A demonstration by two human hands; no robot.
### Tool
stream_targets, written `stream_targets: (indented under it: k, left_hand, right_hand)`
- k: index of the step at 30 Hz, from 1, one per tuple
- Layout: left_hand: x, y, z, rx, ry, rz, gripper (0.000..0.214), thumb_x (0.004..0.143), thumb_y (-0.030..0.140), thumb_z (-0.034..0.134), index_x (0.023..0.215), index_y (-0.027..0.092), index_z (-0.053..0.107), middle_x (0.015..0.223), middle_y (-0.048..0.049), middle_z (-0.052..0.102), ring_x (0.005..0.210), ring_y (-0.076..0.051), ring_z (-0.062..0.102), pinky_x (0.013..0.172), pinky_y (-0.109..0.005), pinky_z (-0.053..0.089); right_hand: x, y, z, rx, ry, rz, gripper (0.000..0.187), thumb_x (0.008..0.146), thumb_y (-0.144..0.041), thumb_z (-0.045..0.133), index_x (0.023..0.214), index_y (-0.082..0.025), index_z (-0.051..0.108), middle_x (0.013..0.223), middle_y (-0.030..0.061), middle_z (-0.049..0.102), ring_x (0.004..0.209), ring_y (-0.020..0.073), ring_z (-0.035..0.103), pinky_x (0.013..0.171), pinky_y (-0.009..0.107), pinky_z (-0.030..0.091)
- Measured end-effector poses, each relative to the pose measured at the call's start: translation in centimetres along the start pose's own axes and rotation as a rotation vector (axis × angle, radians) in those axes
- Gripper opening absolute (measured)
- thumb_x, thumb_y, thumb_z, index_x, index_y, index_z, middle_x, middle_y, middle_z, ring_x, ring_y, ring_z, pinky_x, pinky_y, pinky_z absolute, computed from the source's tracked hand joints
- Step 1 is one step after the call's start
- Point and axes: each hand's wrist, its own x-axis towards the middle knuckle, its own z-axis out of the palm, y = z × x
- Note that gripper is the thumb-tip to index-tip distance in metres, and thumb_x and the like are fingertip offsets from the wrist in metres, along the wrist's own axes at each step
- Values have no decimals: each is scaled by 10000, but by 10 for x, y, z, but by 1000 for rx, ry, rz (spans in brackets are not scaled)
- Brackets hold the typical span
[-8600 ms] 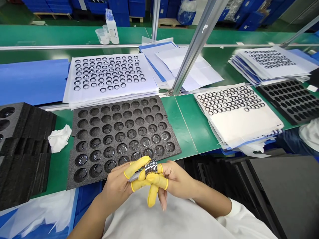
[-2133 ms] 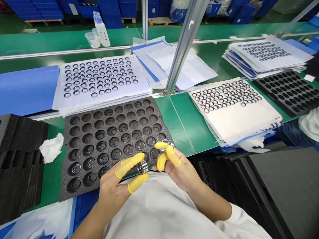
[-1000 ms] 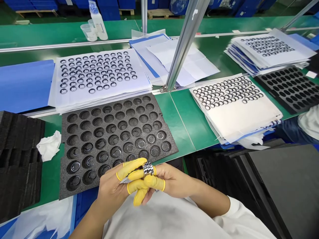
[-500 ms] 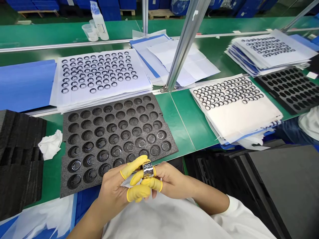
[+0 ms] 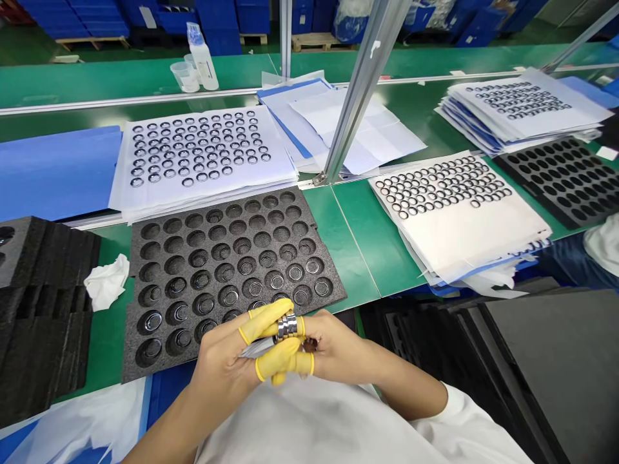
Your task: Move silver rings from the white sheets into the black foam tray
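Observation:
Both my hands meet at the near edge of a black foam tray (image 5: 159, 248), fingertips in yellow finger cots. My left hand (image 5: 232, 364) pinches a short stack of shiny metal rings (image 5: 287, 325) between its capped thumb and forefinger. My right hand (image 5: 333, 351) closes against the same stack from the right, its capped fingers under it. A thin grey strip shows below my left fingers. The tray's near rows of round pockets hold rings; the far rows are bare. Loose rings lie in rows on white paper (image 5: 280, 171) behind the tray.
More rings lie on a white paper stack (image 5: 483, 238) at right and another (image 5: 585, 119) at far right beside a second black foam tray (image 5: 604, 193). Stacked black foam (image 5: 39, 303) and a white cloth (image 5: 107, 282) are at left. A slanted metal post (image 5: 360, 90) rises behind. A bottle (image 5: 203, 58) stands at back.
About two seconds ago my hands were apart, each with rings. They have come together on one stack and have since shifted slightly right and toward me.

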Motion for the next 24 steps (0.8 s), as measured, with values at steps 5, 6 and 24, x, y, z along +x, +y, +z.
stream_targets:
  k: [5, 6, 24]
  left_hand:
    - [-3, -1, -2, 81, 31, -5, 428, 912, 228, 726, 1338, 256, 691, 1089, -66, 809, 813, -190, 784, 695, -261, 651]
    - [-2, 0, -1, 86, 24, 0, 436, 917, 229, 721, 1350, 260, 682, 1091, -66, 809, 805, -186, 783, 684, -253, 647]
    - [-3, 4, 2, 86, 19, 153, 648, 938, 181, 717, 1535, 302, 496, 1308, -42, 756, 1052, -186, 783, 908, -231, 641]
  right_hand:
    - [-4, -9, -3, 381, -133, 166, 617, 795, -703, 738, 1036, -140, 672, 627, -28, 671, 462, 61, 518, 449, 161, 391]
    - [-3, -8, -4, 421, -122, 180, 610, 821, -727, 692, 974, -138, 661, 573, -38, 646, 413, 50, 476, 418, 161, 348]
    - [-11, -10, 1, 423, 26, 143, 607, 857, -724, 654, 914, -122, 697, 542, -60, 616, 387, 34, 506, 416, 155, 367]
